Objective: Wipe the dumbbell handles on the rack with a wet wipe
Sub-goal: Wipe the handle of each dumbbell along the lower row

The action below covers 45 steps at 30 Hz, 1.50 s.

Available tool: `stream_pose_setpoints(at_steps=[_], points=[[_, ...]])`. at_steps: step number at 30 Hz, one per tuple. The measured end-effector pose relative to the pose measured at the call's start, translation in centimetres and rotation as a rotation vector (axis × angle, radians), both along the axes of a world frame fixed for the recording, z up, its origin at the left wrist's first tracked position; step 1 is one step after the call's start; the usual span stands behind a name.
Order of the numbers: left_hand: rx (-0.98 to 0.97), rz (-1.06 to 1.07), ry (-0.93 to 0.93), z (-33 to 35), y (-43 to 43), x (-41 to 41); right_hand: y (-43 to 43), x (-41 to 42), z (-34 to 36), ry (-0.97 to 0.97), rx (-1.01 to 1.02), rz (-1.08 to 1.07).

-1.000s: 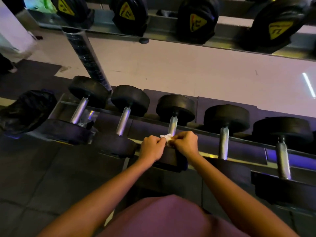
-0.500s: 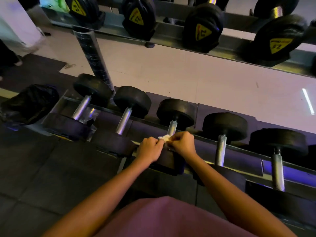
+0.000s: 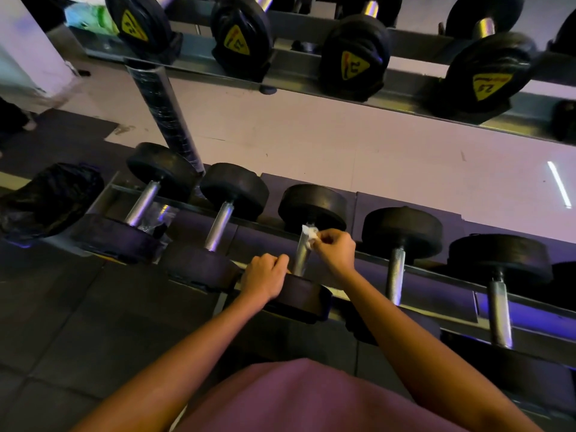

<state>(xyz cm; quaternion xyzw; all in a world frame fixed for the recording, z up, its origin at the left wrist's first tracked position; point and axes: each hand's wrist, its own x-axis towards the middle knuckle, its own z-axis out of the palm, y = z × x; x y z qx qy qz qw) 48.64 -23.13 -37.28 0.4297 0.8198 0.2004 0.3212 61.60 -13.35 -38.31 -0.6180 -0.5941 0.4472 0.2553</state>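
Several black dumbbells with chrome handles lie side by side on the lower rack (image 3: pixel 436 277). My right hand (image 3: pixel 335 251) pinches a small white wet wipe (image 3: pixel 310 233) against the top of the middle dumbbell's handle (image 3: pixel 301 260), just below its far head. My left hand (image 3: pixel 265 275) rests with curled fingers on that dumbbell's near head (image 3: pixel 299 296), left of the handle. Neighbouring handles stand at the left (image 3: pixel 219 227) and at the right (image 3: pixel 396 275).
An upper shelf (image 3: pixel 299 73) carries bigger dumbbells with yellow labels (image 3: pixel 355 65). A wrapped post (image 3: pixel 165 113) rises at the left. A black bag (image 3: pixel 50 198) sits at the rack's left end. Dark floor mats lie in front.
My two hands, held together over the handle's lower end, have parted. The right hand carried the wipe up the handle toward the far head; the left stayed on the near head.
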Motion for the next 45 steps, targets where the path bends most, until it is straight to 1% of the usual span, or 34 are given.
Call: stream_pose_setpoints(at_steps=[4,7,13,18,22,27,31,34,36,40,42,45], points=[[0.023,-0.009,-0.005,0.3,0.2,0.0,-3.3,1.5,-0.9,0.002,-0.165,0.129],[0.050,-0.005,-0.023,0.2,0.2,0.0,-4.2,1.8,-0.8,0.023,-0.218,0.113],[0.087,0.011,-0.076,-0.4,-0.1,-0.2,-0.3,-0.8,0.8,0.083,-0.073,-0.120],[0.099,0.012,-0.054,-0.8,-0.4,-0.4,0.7,-2.1,0.8,0.097,-0.034,-0.190],[0.129,0.024,-0.109,-0.9,-0.4,-0.4,-0.2,-2.6,0.6,0.113,0.018,-0.250],[0.166,0.078,-0.165,-0.9,-0.5,-0.6,0.2,-3.7,1.2,0.137,0.001,-0.365],[0.172,0.085,-0.210,-0.8,-0.6,-0.6,0.5,-3.6,1.6,0.128,0.007,-0.376],[0.189,0.045,-0.187,-0.8,-0.8,-0.6,0.5,-3.4,1.6,0.123,0.007,-0.398],[0.206,0.014,-0.166,-1.0,-1.2,-0.6,0.4,-3.1,1.5,0.124,0.007,-0.373],[0.238,0.047,-0.205,-1.3,-1.4,-0.6,0.5,-3.1,1.6,0.076,0.013,-0.274],[0.253,0.064,-0.222,-1.4,-1.3,-0.5,0.9,-3.1,1.5,0.053,0.007,-0.298],[0.268,0.072,-0.201,-1.3,-1.2,-0.4,1.3,-3.0,1.2,0.054,-0.022,-0.321]])
